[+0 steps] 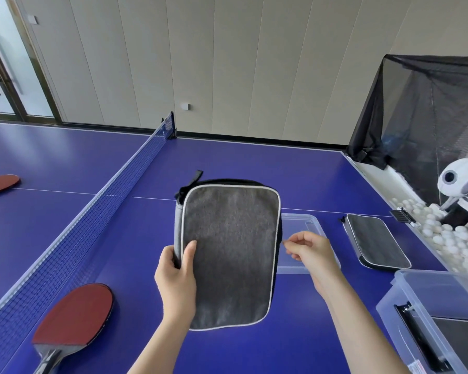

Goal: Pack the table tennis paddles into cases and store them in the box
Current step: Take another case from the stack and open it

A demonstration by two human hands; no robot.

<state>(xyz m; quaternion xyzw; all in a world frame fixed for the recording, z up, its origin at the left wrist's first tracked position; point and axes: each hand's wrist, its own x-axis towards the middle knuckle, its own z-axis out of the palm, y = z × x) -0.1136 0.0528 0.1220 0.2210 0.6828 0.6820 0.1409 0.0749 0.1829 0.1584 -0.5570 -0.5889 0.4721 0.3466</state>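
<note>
The left hand (174, 276) grips the grey case (230, 255) by its left edge above the desk (281, 168), while the right hand (310, 252) pinches its right edge, likely at the zip. It looks light and floppy, so the piped rim seems the surest hold.

Figure: concealed and cropped regions, located from the case (229, 252). Its contents are hidden from you; whether a paddle lies inside cannot be told. Behind the case, the fingers of your left hand (176, 276) are out of sight. At its right edge, what your right hand (310, 252) pinches is too small to identify. The case partly covers the clear lid (303, 225). Below-left, the near paddle (76, 317) loses its handle to the frame edge; lower right, the box (405, 290) is cropped.
</note>
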